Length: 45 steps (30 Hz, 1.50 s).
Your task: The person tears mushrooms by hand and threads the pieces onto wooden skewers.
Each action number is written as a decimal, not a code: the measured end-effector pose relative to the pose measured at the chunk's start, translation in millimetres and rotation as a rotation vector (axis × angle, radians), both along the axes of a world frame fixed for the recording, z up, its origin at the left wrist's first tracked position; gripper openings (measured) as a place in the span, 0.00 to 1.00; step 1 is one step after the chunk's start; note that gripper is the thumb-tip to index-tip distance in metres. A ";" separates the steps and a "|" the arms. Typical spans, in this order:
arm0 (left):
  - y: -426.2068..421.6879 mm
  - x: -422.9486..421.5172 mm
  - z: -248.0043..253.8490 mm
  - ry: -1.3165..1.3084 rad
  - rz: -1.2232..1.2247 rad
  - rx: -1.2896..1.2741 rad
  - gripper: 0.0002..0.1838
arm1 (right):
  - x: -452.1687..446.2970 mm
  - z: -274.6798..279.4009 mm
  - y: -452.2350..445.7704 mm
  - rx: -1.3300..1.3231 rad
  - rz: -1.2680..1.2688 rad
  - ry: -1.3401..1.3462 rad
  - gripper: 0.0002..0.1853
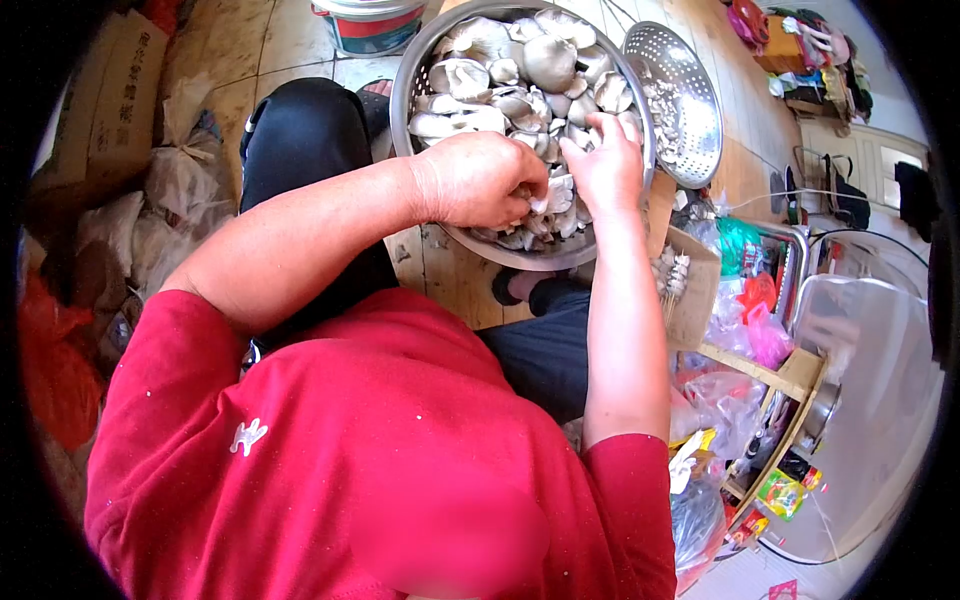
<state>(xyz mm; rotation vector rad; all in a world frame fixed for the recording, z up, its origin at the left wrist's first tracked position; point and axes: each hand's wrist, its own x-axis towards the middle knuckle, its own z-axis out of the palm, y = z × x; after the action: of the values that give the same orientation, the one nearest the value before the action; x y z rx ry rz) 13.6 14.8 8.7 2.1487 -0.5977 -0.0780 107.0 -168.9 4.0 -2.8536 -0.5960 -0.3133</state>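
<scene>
A large metal colander (403, 95) full of grey-white mushrooms (550, 63) sits in front of me, between my legs. My left hand (482, 180) is at the lower part of the colander, its fingers curled and pressed on a pale mushroom piece (558, 193). To its right, my right hand (606, 168) reaches in over the rim, thumb and fingers apart, fingertips touching mushrooms near the right side. What lies under those fingertips is partly hidden.
A second perforated metal bowl (700, 110) with small pieces stands right of the colander. Behind is a lidded bucket (372, 30). A cardboard box (695, 300) holding skewered pieces is lower right. Plastic bags (190, 185) and a large carton (105, 100) lie left.
</scene>
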 end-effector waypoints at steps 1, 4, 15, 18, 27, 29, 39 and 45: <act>0.8 1.7 0.8 0.032 -0.023 -0.019 0.12 | -2.9 4.0 3.5 0.001 -0.024 0.046 0.20; 1.8 3.9 1.9 0.084 -0.053 -0.048 0.11 | -5.1 4.8 0.7 -0.094 -0.018 0.075 0.20; 11.0 13.4 22.2 0.511 0.243 -0.566 0.08 | 0.1 -8.1 -33.8 0.927 -0.183 0.504 0.06; 10.1 17.0 18.1 0.537 0.343 -0.711 0.13 | -14.8 19.1 -36.2 1.356 -0.270 0.811 0.08; -0.6 17.1 16.5 0.890 0.118 -1.039 0.10 | -56.1 30.9 -13.1 1.583 0.020 1.223 0.10; -1.1 17.3 14.1 0.912 0.104 -1.025 0.06 | -60.9 37.0 -9.7 1.598 -0.017 1.215 0.08; -2.1 10.3 17.6 0.907 0.052 -0.907 0.08 | -74.6 35.1 -3.6 1.449 -0.073 1.003 0.06; -5.8 10.1 12.2 0.923 0.163 -1.152 0.07 | -78.5 31.1 -2.5 1.684 -0.075 0.928 0.06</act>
<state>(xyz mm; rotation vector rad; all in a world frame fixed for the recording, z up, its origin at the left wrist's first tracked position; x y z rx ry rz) 23.7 9.0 21.0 0.8573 0.1146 -0.4745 28.5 -171.4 35.1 -1.1168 0.0702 0.3681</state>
